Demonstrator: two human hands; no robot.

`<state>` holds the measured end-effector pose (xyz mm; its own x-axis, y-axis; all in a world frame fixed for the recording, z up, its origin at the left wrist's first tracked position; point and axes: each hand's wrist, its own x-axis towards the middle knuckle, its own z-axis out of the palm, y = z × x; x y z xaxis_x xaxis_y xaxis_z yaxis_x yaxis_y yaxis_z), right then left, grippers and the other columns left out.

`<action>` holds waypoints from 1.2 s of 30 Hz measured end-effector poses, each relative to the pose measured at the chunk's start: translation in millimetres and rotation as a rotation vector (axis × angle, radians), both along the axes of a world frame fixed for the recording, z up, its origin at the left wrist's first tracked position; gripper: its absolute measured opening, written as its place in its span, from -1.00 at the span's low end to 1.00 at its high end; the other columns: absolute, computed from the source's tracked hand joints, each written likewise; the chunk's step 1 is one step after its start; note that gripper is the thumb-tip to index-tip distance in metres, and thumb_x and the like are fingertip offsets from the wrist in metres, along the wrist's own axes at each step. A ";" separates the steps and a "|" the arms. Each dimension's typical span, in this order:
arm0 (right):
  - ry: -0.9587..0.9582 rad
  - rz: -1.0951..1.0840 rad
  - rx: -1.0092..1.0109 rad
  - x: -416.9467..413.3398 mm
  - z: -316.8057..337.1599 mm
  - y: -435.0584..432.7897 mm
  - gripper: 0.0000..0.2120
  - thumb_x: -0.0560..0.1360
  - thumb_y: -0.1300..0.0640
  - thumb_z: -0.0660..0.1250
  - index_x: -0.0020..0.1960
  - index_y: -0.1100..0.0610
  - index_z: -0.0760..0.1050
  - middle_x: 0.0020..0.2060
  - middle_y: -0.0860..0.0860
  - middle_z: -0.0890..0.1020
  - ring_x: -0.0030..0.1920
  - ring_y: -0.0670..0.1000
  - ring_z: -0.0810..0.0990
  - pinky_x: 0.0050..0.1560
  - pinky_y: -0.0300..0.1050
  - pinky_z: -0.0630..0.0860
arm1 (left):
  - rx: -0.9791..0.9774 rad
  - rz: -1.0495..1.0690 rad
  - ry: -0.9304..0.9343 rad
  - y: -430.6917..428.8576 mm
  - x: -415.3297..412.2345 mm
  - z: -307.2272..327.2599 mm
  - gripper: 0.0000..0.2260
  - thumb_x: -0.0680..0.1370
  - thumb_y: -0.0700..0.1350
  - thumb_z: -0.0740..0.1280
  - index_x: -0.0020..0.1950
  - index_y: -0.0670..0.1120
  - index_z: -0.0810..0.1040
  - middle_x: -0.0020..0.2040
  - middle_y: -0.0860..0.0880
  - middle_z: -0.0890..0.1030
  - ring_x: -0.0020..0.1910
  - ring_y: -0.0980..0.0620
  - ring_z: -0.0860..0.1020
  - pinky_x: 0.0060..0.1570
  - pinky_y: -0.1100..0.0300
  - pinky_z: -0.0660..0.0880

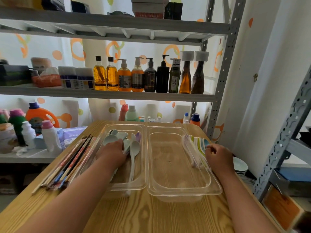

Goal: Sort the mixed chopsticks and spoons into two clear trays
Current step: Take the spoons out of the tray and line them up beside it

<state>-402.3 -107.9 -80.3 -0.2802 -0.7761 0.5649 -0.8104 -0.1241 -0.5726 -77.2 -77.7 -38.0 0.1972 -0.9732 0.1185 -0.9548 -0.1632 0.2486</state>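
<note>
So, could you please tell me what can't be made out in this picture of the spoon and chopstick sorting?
Head view only:
- Left hand in the left tray: its fingertips are buried among the pale spoons, so its grasp is unclear.
- Right hand: it covers the handles of the coloured spoons; whether it holds one cannot be told.
- Chopsticks: too bunched to count.
- Bowls: partly hidden behind the right wrist.

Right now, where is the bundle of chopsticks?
In the head view, the chopsticks lie on the wooden table, outside and to the left of the left clear tray, beside the left hand.
</note>
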 end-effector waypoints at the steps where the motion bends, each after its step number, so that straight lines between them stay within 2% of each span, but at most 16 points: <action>1: 0.000 0.007 0.000 0.5 0.1 0.4 -0.80 0.50 0.20 0.25 -0.05 0.23 0.64 -0.17 0.15 0.67 -0.14 0.14 0.60 -0.01 0.01 0.54 | -0.014 -0.002 0.001 0.3 0.3 0.6 -0.81 0.55 -0.01 0.27 0.15 0.03 0.41 0.10 -0.05 0.56 0.12 -0.06 0.50 -0.04 0.10 0.40; 3: 0.001 0.019 0.004 1.5 0.8 2.0 -0.80 0.50 0.21 0.25 -0.05 0.24 0.64 -0.17 0.16 0.67 -0.15 0.13 0.59 -0.04 -0.06 0.51 | -0.040 0.005 -0.012 0.0 1.8 2.5 -0.78 0.50 -0.12 0.33 0.12 0.04 0.44 0.16 -0.06 0.50 0.13 -0.07 0.49 0.02 0.08 0.45; 5: -0.001 0.030 0.001 2.7 1.7 3.8 -0.81 0.50 0.22 0.26 -0.05 0.25 0.64 -0.17 0.16 0.67 -0.16 0.12 0.60 -0.07 -0.13 0.46 | -0.040 0.004 -0.076 -1.5 3.2 3.0 -0.78 0.45 -0.14 0.37 0.08 0.03 0.54 0.19 -0.06 0.46 0.12 -0.07 0.49 0.10 0.02 0.49; 8: -0.006 0.035 -0.008 3.6 2.9 4.7 -0.81 0.51 0.23 0.26 -0.05 0.27 0.63 -0.17 0.17 0.67 -0.17 0.12 0.60 -0.10 -0.19 0.42 | 0.008 -0.013 -0.145 -0.8 2.3 0.2 -0.75 0.46 0.06 0.35 0.08 0.00 0.60 0.11 -0.04 0.52 0.04 -0.03 0.51 0.05 0.06 0.52; 11: 0.001 0.038 -0.011 4.6 3.1 5.3 -0.82 0.51 0.24 0.26 -0.06 0.27 0.63 -0.17 0.18 0.67 -0.19 0.09 0.58 -0.12 -0.21 0.38 | 0.032 -0.030 -0.222 1.4 -1.1 -2.2 -0.65 0.46 0.22 0.32 0.05 -0.01 0.54 -0.01 0.01 0.53 -0.04 0.03 0.51 -0.08 0.17 0.45; 13: -0.004 0.040 -0.014 5.2 3.2 6.6 -0.82 0.51 0.25 0.26 -0.06 0.27 0.63 -0.17 0.19 0.67 -0.20 0.10 0.58 -0.12 -0.22 0.39 | 0.007 -0.045 -0.333 3.5 -6.8 -0.6 -0.69 0.52 0.17 0.28 0.07 -0.03 0.51 -0.03 0.01 0.53 -0.06 0.05 0.51 -0.12 0.21 0.41; 15: -0.012 0.039 -0.010 5.3 3.8 7.7 -0.82 0.50 0.25 0.26 -0.06 0.27 0.63 -0.17 0.19 0.67 -0.18 0.12 0.59 -0.12 -0.20 0.40 | -0.019 -0.058 -0.405 4.6 -11.0 0.0 -0.77 0.58 0.07 0.22 0.10 -0.04 0.52 -0.01 0.01 0.56 -0.04 0.05 0.53 -0.09 0.21 0.45; 18: -0.015 0.045 -0.002 5.9 4.5 9.5 -0.82 0.51 0.25 0.26 -0.06 0.26 0.63 -0.18 0.18 0.67 -0.20 0.10 0.58 -0.14 -0.20 0.40 | -0.020 -0.070 -0.428 6.4 -15.0 1.1 -0.81 0.60 0.01 0.21 0.11 -0.05 0.51 0.02 -0.01 0.57 -0.01 0.04 0.55 -0.02 0.20 0.48; 22: -0.026 0.071 0.000 9.9 6.4 15.0 -0.82 0.51 0.26 0.26 -0.05 0.28 0.62 -0.17 0.19 0.66 -0.23 0.04 0.53 -0.14 -0.21 0.40 | -0.086 -0.041 -0.288 7.2 -10.4 4.4 -0.73 0.60 0.10 0.20 0.07 -0.07 0.52 -0.04 -0.02 0.56 -0.08 0.04 0.55 -0.09 0.21 0.49; 25: -0.036 0.099 -0.005 14.5 9.5 21.1 -0.84 0.50 0.29 0.27 -0.03 0.30 0.62 -0.16 0.20 0.66 -0.21 0.04 0.53 -0.14 -0.22 0.38 | -0.133 0.003 -0.022 7.1 -1.9 9.7 -0.47 0.50 0.38 0.13 -0.15 -0.08 0.53 -0.19 -0.02 0.56 -0.21 0.04 0.52 -0.12 0.16 0.49; 26: -0.037 0.107 -0.004 15.8 10.4 23.3 -0.83 0.50 0.30 0.27 -0.01 0.30 0.62 -0.14 0.20 0.66 -0.18 0.06 0.56 -0.13 -0.22 0.37 | -0.128 0.016 0.083 7.4 0.5 11.8 -0.44 0.48 0.40 0.13 -0.21 -0.09 0.54 -0.24 -0.04 0.57 -0.24 0.02 0.53 -0.14 0.14 0.50; 27: -0.036 0.111 -0.006 16.7 11.7 25.2 -0.82 0.50 0.31 0.27 0.01 0.31 0.61 -0.13 0.20 0.66 -0.15 0.09 0.58 -0.12 -0.23 0.37 | -0.131 0.026 0.164 7.8 2.7 14.1 -0.45 0.51 0.35 0.15 -0.22 -0.12 0.57 -0.26 -0.06 0.59 -0.26 0.00 0.54 -0.18 0.14 0.48; 30: -0.044 0.098 -0.007 18.4 19.0 30.9 -0.80 0.52 0.27 0.24 0.06 0.27 0.61 -0.10 0.18 0.67 -0.11 0.09 0.59 -0.10 -0.23 0.37 | -0.213 0.093 0.326 9.6 9.6 22.2 -0.66 0.54 0.05 0.24 -0.19 -0.19 0.61 -0.27 -0.13 0.61 -0.28 -0.08 0.54 -0.31 0.16 0.34; 33: -0.059 0.081 -0.049 22.4 34.0 39.5 -0.80 0.54 0.24 0.24 0.02 0.27 0.62 -0.13 0.17 0.67 -0.22 0.00 0.50 -0.19 -0.28 0.35 | -0.302 0.111 0.426 17.0 6.2 35.0 -0.71 0.55 -0.02 0.24 -0.31 -0.13 0.54 -0.37 -0.08 0.53 -0.35 -0.04 0.48 -0.35 0.17 0.31; 36: -0.046 0.111 -0.054 32.8 47.3 47.8 -0.80 0.54 0.22 0.25 -0.03 0.27 0.63 -0.19 0.17 0.66 -0.29 -0.03 0.47 -0.34 -0.42 0.29 | -0.437 0.102 0.401 25.3 -3.1 48.3 -0.70 0.57 -0.06 0.22 -0.33 -0.13 0.49 -0.42 -0.03 0.47 -0.41 0.06 0.41 -0.41 0.22 0.30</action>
<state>-369.5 -60.1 -33.0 -0.2211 -0.7727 0.5950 -0.7631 -0.2429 -0.5989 -80.3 -52.3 10.3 0.3988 -0.8249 0.4006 -0.7576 -0.0503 0.6507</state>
